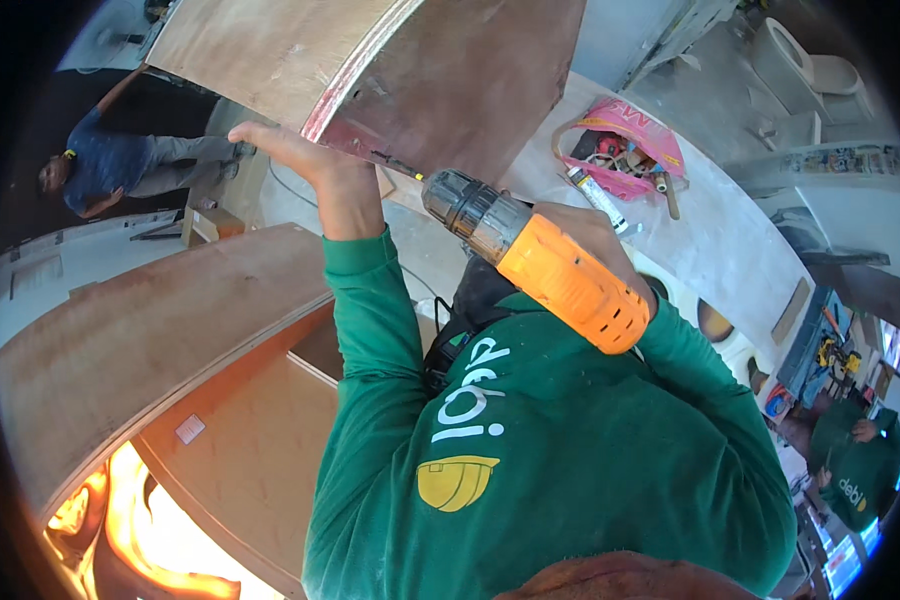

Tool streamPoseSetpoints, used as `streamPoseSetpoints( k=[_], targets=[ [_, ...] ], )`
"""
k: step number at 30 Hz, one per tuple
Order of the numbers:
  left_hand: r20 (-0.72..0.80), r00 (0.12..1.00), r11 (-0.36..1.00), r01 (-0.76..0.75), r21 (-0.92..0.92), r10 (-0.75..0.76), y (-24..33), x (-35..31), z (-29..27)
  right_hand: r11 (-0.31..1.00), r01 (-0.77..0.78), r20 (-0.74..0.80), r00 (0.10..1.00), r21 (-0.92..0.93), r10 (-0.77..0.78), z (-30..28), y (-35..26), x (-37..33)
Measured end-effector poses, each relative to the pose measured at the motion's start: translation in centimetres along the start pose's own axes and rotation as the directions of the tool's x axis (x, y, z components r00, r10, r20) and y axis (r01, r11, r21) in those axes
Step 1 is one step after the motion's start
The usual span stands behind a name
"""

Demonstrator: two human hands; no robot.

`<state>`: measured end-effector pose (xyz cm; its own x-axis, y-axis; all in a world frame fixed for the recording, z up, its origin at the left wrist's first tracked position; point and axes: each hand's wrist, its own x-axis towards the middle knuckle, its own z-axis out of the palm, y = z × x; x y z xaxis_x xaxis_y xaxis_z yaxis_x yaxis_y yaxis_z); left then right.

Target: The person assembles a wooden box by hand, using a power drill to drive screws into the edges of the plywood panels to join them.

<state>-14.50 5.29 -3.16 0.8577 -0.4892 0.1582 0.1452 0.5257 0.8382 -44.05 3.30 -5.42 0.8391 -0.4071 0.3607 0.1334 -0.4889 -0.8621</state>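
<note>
An orange and black cordless drill is gripped in my right hand, the handle hidden behind its body. Its thin bit points up and left at the lower edge of a wooden box with brown plywood faces and a pale, red-stained edge. My left hand is raised against the box's underside near that edge. One digit stretches out to the left; the other fingers are mostly hidden by the wood. I cannot tell whether the bit touches the wood.
A large wooden cabinet lies at the left. Right of me, a pale work surface bears a pink bag of tools and a white sealant tube. One person stands far left, another in green at far right. A toilet stands behind.
</note>
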Motion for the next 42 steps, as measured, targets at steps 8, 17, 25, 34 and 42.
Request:
streamPoseSetpoints(
  k=[8, 17, 25, 34, 42],
  targets=[
    [-0.002, 0.999, 0.998, -0.052, 0.022, 0.052, -0.1, 0.0, 0.1, 0.995, -0.077, 0.065, 0.995, -0.056, 0.081, -0.8, -0.2, 0.5],
    [-0.035, 0.999, 1.0, 0.025, -0.018, -0.026, 0.5, -0.7, 0.9, 0.994, -0.027, 0.036, 0.999, -0.109, 0.031, -1.1, -0.2, 1.3],
    [-0.024, 0.999, 0.999, -0.04, -0.021, 0.039, -0.2, 0.1, 0.2, 0.97, -0.016, 0.037, 0.999, -0.242, 0.026, -1.1, 0.0, 2.0],
    [-0.034, 0.999, 0.997, -0.011, -0.07, 0.008, -0.3, 0.0, 0.1, 0.953, 0.067, 0.046, 0.997, -0.297, -0.055, -1.2, 0.7, 2.7],
    [0.087, 0.996, 0.988, -0.023, -0.154, 0.036, -0.8, -0.3, 0.2, 0.715, 0.236, 0.215, 0.969, -0.658, -0.122, -5.8, -2.8, 3.9]
  ],
)
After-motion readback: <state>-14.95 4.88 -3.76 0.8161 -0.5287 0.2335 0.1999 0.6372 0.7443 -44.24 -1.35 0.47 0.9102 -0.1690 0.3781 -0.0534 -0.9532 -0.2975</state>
